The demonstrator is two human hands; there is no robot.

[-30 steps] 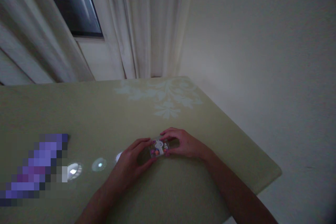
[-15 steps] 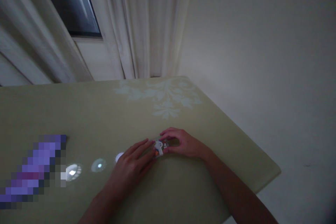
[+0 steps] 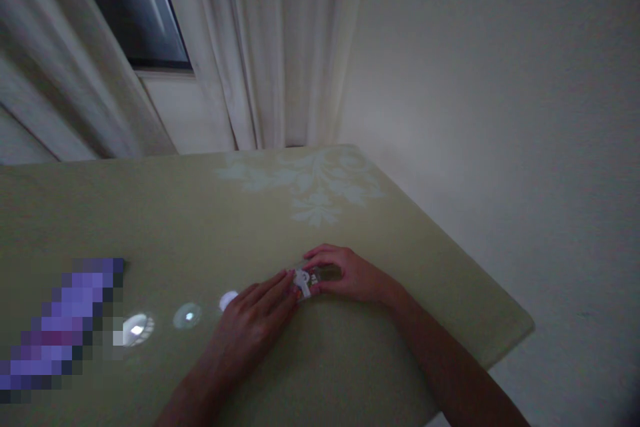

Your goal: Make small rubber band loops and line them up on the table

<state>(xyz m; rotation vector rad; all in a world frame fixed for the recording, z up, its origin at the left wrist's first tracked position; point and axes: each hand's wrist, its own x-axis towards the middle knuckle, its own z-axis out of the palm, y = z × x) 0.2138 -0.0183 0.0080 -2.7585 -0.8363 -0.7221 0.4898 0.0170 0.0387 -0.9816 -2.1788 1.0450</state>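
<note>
A small clear pack with a printed white, dark and orange label (image 3: 303, 282) lies on the table between my two hands. My right hand (image 3: 350, 273) is closed on its right end, thumb at the near side and fingers at the far side, leaving a gap by the palm. My left hand (image 3: 257, 313) is at the pack's left end, its fingers drawn close together and their tips against it. Part of the pack is hidden by the fingers, and its exact kind is too small to make out.
The pale green table (image 3: 165, 213) has a white floral pattern (image 3: 317, 180) near its far corner. A blurred purple object (image 3: 65, 323) lies at the left, near round light reflections. Curtains (image 3: 305, 47) hang behind the table, and a plain wall (image 3: 475, 113) stands at the right.
My left fingers, more spread before, have come closer together and shifted slightly at the pack's left end. My right hand and the pack stay almost where they were.
</note>
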